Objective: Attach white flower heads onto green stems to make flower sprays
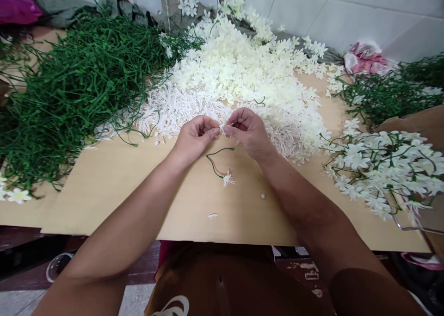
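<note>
My left hand (194, 136) and my right hand (248, 132) meet over the middle of the board, fingertips pinched together on a small white flower piece (222, 129). A thin green stem (215, 162) hangs below the hands and curls down onto the board, ending in a white blossom (227, 179). It seems held in my right hand. Just beyond my hands lies a heap of white stamen pieces (180, 108), and behind it a big pile of loose cream petals (243, 61).
A large tangle of bare green stems (76, 84) fills the left. Finished stems with white blossoms (381, 168) lie at the right. A pink bag (364, 58) sits by the tiled wall. The cardboard sheet (121, 191) covers the table; small white bits (212, 215) lie near its front edge.
</note>
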`<action>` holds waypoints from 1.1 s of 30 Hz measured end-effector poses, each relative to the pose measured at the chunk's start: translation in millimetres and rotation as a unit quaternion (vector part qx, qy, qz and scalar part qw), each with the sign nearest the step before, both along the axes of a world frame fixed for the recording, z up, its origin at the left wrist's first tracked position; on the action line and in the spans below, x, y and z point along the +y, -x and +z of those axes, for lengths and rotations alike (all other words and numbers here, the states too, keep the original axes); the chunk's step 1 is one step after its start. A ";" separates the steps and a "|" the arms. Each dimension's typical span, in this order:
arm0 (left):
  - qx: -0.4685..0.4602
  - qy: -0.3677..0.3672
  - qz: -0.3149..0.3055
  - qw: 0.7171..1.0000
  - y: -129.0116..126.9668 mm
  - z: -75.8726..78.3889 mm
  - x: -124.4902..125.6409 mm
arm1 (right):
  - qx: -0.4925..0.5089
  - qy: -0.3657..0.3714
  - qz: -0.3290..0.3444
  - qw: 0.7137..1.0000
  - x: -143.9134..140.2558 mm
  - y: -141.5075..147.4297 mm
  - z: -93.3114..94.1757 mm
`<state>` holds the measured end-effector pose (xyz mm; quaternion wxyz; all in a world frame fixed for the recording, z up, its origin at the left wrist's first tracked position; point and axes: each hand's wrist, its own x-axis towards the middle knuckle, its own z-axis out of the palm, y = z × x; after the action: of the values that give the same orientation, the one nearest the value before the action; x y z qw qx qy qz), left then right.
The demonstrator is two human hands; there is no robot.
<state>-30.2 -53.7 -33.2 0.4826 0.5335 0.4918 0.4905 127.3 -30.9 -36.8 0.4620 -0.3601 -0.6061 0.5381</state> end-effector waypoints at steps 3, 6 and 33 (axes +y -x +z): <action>-0.007 0.001 -0.004 1.000 -0.4 3.0 -1.6 | 0.030 0.019 0.012 0.999 -0.6 0.9 -0.9; -0.003 -0.005 -0.005 1.000 -0.4 6.4 -4.2 | 0.039 0.036 0.016 0.998 -1.3 1.4 -0.9; 0.368 -0.088 -0.076 0.922 -17.9 -9.8 -8.3 | 0.034 0.140 0.049 0.988 -32.9 -45.4 -3.0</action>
<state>-12.3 -62.0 -43.0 0.2545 0.7527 0.5475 0.2623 172.7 -63.9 -39.8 0.4008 -0.3725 -0.5258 0.6513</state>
